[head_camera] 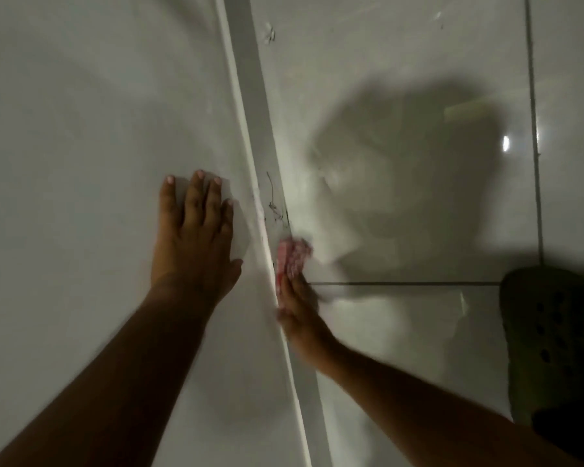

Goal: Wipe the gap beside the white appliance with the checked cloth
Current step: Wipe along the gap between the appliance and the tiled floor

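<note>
The white appliance [81,129] fills the left half of the view, seen from above. My left hand [194,237] lies flat on its top, fingers spread, holding nothing. A narrow gap [250,106] runs diagonally along the appliance's right edge. My right hand [297,311] is down in that gap beside the edge, fingers pressed on a pink-and-white checked cloth [292,254]. The cloth is blurred and bunched against the appliance side. Dark scuff marks [275,203] sit just above the cloth.
Glossy pale floor tiles [418,79] with dark grout lines lie right of the gap, carrying a large shadow. A dark green perforated clog [553,338] stands at the right edge.
</note>
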